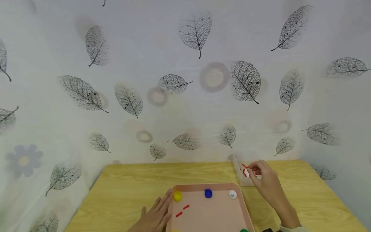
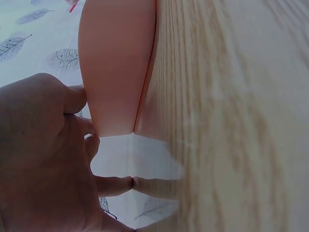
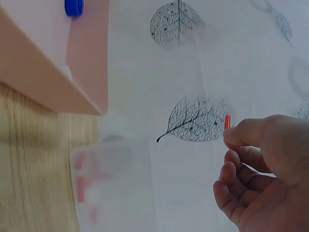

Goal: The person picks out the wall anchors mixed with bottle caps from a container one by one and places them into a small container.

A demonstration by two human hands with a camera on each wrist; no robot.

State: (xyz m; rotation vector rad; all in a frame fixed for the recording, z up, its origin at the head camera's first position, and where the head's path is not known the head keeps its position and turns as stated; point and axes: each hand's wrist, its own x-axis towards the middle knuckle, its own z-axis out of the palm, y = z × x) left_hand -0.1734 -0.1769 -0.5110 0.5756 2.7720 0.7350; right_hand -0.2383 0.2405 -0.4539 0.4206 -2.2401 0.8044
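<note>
A small red stick (image 3: 227, 121) is pinched between the thumb and forefinger of my right hand (image 1: 268, 182), and its other fingers curl loosely below. That hand is over a translucent plastic box (image 1: 240, 177), where several more red sticks (image 1: 244, 173) lie. My left hand (image 1: 155, 214) rests at the left side of a pink tray (image 1: 214, 212), its fingers extended along the rim. In the left wrist view, fingers touch the tray's outer wall (image 2: 116, 72). Inside the tray, two red sticks (image 1: 186, 207) lie end to end in a slanted line near the left side.
Round pieces sit around the tray: yellow (image 1: 177, 196) at the back left corner, blue (image 1: 208, 193) at the back middle, white (image 1: 233, 194) at the back right, green (image 1: 244, 230) at the lower right. A wood-grain table (image 1: 116, 196) meets a leaf-patterned backdrop (image 1: 185, 112).
</note>
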